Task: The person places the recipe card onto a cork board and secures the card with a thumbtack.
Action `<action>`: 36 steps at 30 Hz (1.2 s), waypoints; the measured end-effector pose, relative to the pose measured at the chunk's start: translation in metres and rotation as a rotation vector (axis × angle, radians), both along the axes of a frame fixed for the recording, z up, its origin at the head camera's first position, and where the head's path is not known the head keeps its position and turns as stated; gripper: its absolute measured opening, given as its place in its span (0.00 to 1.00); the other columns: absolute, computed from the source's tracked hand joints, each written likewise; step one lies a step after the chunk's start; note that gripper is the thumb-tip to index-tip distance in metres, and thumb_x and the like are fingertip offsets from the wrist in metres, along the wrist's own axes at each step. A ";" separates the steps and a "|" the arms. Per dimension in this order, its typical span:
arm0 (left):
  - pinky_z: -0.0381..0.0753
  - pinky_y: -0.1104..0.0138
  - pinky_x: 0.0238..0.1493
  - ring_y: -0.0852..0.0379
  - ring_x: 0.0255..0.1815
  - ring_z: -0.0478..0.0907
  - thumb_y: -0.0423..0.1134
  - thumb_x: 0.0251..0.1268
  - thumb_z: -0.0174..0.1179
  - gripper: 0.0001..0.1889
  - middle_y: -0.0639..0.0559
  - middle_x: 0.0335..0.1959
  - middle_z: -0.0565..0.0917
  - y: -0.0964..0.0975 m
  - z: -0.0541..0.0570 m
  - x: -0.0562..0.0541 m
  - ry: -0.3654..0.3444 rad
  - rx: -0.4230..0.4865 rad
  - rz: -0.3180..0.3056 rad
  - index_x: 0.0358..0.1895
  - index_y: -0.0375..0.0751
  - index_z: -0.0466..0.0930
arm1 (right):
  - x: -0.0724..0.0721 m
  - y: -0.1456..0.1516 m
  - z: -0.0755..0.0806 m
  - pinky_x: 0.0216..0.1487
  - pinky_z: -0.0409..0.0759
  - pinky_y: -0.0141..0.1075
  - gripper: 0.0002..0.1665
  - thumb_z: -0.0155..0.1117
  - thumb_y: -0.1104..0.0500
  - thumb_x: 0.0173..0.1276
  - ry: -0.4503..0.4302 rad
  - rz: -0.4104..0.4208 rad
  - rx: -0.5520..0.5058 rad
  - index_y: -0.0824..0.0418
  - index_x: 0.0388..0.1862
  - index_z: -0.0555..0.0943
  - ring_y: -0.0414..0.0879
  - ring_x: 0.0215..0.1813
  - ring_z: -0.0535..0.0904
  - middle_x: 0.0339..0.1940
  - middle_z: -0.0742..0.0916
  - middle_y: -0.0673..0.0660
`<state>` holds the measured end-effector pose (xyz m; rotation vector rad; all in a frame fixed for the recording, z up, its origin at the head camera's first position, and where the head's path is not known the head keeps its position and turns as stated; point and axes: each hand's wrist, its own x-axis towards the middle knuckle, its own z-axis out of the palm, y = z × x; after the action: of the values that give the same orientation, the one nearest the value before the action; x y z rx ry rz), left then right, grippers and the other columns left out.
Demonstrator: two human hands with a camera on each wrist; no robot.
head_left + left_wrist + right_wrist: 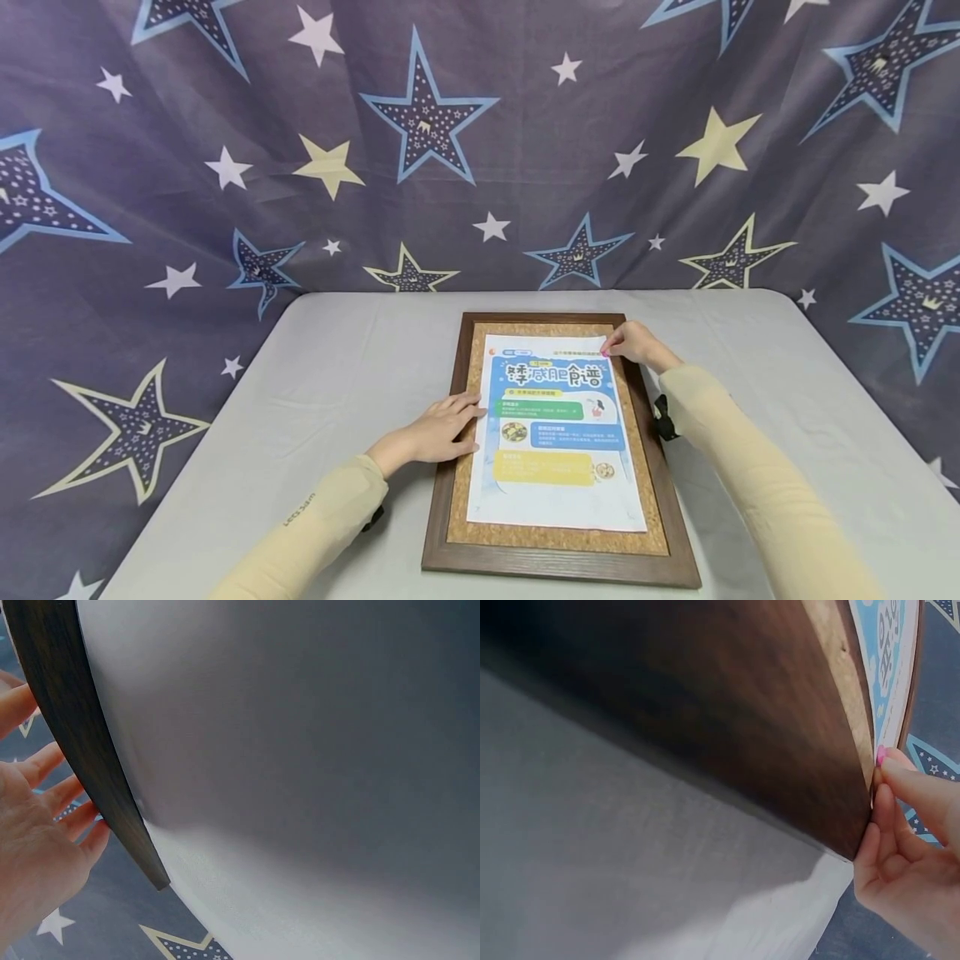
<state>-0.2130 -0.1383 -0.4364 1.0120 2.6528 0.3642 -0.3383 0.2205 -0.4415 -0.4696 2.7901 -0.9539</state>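
Note:
A printed paper poster point(555, 504) in blue, green and yellow lies on a cork board point(555, 540) with a dark brown wooden frame point(558, 568). My right hand point(636, 343) pinches a small pink push pin point(881, 755) between thumb and index finger at the poster's top right corner. Its other fingers are bent against the frame in the right wrist view. The pin's point is hidden. Fingers spread, my left hand point(442, 429) rests across the frame's left side, with its fingertips at the poster's left edge.
The board lies on a table with a pale grey cloth point(345, 367). Behind and at both sides hangs a dark curtain point(517, 192) printed with stars. Black wrist straps show under both sleeves, the right one point(664, 417) beside the frame's right edge.

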 end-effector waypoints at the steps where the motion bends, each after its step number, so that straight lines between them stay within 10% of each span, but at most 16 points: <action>1: 0.48 0.50 0.63 0.43 0.68 0.46 0.48 0.64 0.49 0.28 0.40 0.67 0.52 0.000 0.000 0.000 0.000 0.001 -0.001 0.64 0.38 0.59 | 0.002 -0.001 0.002 0.39 0.74 0.40 0.06 0.61 0.69 0.56 0.007 -0.003 0.009 0.74 0.27 0.82 0.54 0.35 0.78 0.29 0.84 0.66; 15: 0.48 0.50 0.63 0.44 0.68 0.45 0.48 0.64 0.48 0.28 0.40 0.68 0.51 -0.001 -0.002 -0.001 0.004 -0.003 -0.004 0.64 0.37 0.59 | 0.002 -0.002 -0.002 0.40 0.74 0.43 0.06 0.60 0.69 0.56 0.015 -0.045 0.004 0.71 0.28 0.83 0.55 0.38 0.78 0.33 0.84 0.65; 24: 0.48 0.50 0.63 0.44 0.68 0.46 0.49 0.64 0.48 0.28 0.41 0.68 0.52 0.000 -0.003 -0.001 0.009 -0.009 -0.004 0.64 0.38 0.59 | -0.075 0.052 -0.103 0.29 0.72 0.33 0.05 0.66 0.57 0.55 0.130 0.123 -0.163 0.58 0.25 0.85 0.44 0.29 0.77 0.26 0.85 0.53; 29: 0.48 0.50 0.63 0.44 0.68 0.46 0.49 0.64 0.48 0.28 0.41 0.68 0.52 0.000 -0.003 -0.001 0.011 -0.011 -0.001 0.64 0.38 0.59 | -0.069 0.053 -0.095 0.28 0.73 0.33 0.08 0.65 0.56 0.56 0.119 0.143 -0.212 0.59 0.30 0.85 0.44 0.28 0.78 0.27 0.85 0.54; 36: 0.48 0.50 0.63 0.44 0.68 0.45 0.49 0.64 0.48 0.28 0.41 0.68 0.52 0.000 -0.004 -0.002 0.014 -0.013 -0.002 0.64 0.38 0.59 | 0.001 0.025 -0.011 0.27 0.73 0.33 0.08 0.62 0.64 0.55 0.133 0.107 -0.143 0.70 0.30 0.83 0.44 0.26 0.76 0.27 0.84 0.62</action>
<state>-0.2145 -0.1383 -0.4400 1.0175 2.6630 0.3397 -0.3369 0.2453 -0.4521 -0.7205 2.7893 -1.1427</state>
